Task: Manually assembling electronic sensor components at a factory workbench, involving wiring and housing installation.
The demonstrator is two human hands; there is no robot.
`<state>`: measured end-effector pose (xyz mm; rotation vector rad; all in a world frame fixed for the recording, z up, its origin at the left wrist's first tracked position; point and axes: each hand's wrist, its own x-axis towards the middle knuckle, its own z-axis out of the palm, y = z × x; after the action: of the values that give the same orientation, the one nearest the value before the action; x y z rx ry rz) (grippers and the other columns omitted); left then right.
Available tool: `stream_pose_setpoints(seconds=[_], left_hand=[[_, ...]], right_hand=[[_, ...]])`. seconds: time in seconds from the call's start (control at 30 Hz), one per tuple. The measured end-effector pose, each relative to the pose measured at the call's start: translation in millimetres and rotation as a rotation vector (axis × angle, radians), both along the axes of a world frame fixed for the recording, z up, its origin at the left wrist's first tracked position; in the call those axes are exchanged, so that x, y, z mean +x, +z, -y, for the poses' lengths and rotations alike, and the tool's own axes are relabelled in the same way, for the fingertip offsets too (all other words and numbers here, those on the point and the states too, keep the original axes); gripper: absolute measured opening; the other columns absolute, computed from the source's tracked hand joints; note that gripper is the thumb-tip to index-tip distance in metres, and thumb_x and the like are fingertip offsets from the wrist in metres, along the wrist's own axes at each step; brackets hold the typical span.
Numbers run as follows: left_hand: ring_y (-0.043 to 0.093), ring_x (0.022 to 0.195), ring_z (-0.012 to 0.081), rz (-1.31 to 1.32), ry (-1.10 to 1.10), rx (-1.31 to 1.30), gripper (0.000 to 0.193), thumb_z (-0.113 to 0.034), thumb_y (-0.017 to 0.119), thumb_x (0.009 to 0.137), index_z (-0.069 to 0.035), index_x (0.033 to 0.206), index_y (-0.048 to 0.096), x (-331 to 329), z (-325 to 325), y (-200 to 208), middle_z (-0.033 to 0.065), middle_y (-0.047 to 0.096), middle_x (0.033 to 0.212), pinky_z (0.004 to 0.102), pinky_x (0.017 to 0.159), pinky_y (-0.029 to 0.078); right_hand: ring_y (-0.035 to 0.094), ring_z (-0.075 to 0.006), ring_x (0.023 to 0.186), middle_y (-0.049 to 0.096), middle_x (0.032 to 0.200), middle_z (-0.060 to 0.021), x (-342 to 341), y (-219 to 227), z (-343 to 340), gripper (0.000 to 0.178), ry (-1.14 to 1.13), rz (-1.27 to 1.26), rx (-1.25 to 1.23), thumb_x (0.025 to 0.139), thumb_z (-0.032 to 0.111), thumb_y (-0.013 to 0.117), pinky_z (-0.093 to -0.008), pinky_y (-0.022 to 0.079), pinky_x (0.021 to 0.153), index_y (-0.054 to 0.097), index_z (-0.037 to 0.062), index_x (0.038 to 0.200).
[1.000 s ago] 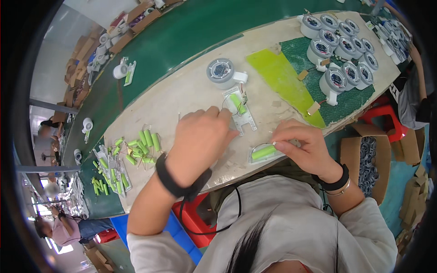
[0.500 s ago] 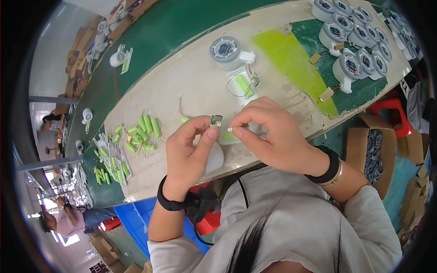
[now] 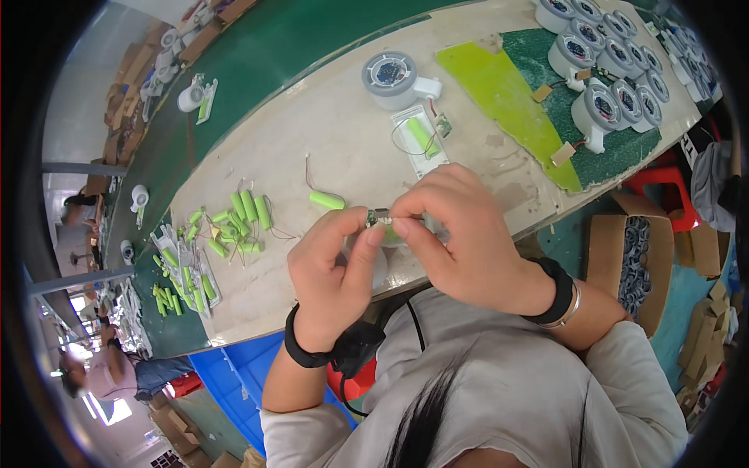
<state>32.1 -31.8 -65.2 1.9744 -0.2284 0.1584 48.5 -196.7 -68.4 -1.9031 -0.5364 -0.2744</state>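
The gap between the two hands had just closed. Half a second earlier, the left hand [image 3: 329,264] had held a small circuit board [image 3: 379,213] a little apart from the white connector in the right hand [image 3: 466,238]; now the fingertips of both hands met at the board, over the near part of the surface [image 3: 488,152]. The left fingers pinched the board between thumb and forefinger. The right thumb and forefinger were drawn together at its other edge, apparently on the connector, though the fingertips hid most of it. That put connector and board in place to be joined, as far as could be judged; whether the connector was seated could not be told.

Below the fingertips, a green cylindrical cell [image 3: 392,232] showed only in part. A second earlier, the left hand had been empty-looking and reaching across the surface. A loose wired cell [image 3: 326,200], mostly hidden behind the left hand half a second before, now lay in plain view beyond it. The white tray [image 3: 426,160] with its own cell and the round grey-rimmed housing [image 3: 390,76] lay farther off, untouched.
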Motion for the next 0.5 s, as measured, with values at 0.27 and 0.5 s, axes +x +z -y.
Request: stream_pose_setpoints(seconds=[0.27, 0.5], left_hand=[[0.054, 0.055, 0.0247, 0.357, 0.009, 0.407, 0.010, 0.001, 0.062, 0.072, 0.001, 0.081, 0.059, -3, 12, 10, 0.0122, 0.055, 0.065, 0.0292, 0.050, 0.043], [0.053, 0.055, 0.0267, 0.452, -0.059, 0.433, 0.013, 0.004, 0.061, 0.068, 0.002, 0.081, 0.058, -3, 16, 7, 0.0127, 0.054, 0.064, 0.0313, 0.048, 0.043]], right_hand=[[0.050, -0.0197, 0.070, 0.056, 0.076, -0.0085, -22, 4, -7, 0.005, -0.080, -0.272, 0.216, 0.074, -0.001, 0.057, -0.0274, 0.039, 0.060, 0.057, 0.0001, 0.079], [0.049, -0.0187, 0.068, 0.055, 0.075, -0.0083, -30, 5, -7, 0.007, -0.128, -0.220, 0.157, 0.073, -0.003, 0.057, -0.0257, 0.039, 0.058, 0.057, -0.0006, 0.080]])
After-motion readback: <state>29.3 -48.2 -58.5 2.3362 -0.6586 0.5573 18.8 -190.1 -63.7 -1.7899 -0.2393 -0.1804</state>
